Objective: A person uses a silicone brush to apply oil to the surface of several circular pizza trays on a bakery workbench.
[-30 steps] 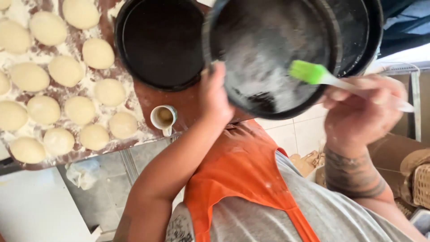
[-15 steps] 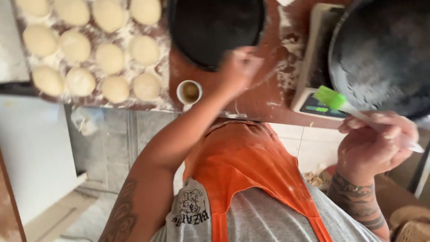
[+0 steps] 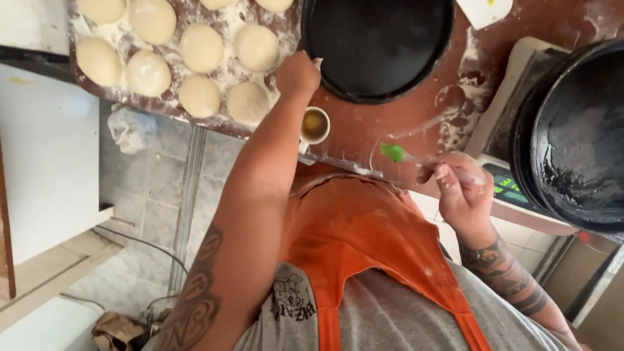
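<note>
My left hand (image 3: pixel 298 73) is closed on the near rim of an empty round black pan (image 3: pixel 380 45) lying on the floured brown table (image 3: pixel 416 123). My right hand (image 3: pixel 460 188) holds a brush with a green silicone head (image 3: pixel 392 153) just above the table's front edge. A small cup of yellowish oil (image 3: pixel 315 125) stands between my hands, left of the brush head. At the right, a second black pan (image 3: pixel 578 136) with a shiny greased inside rests on a white scale (image 3: pixel 510 188).
Several floured dough balls (image 3: pixel 201 49) lie in rows at the table's back left. A white card (image 3: pixel 484 10) sits at the far edge. Below the table are a tiled floor, a metal leg (image 3: pixel 185 201) and a white appliance (image 3: pixel 45 162).
The greased pan I was holding up and brushing now rests on the scale at the right. My left hand has moved to the other pan's rim, and the brush has come away toward the cup.
</note>
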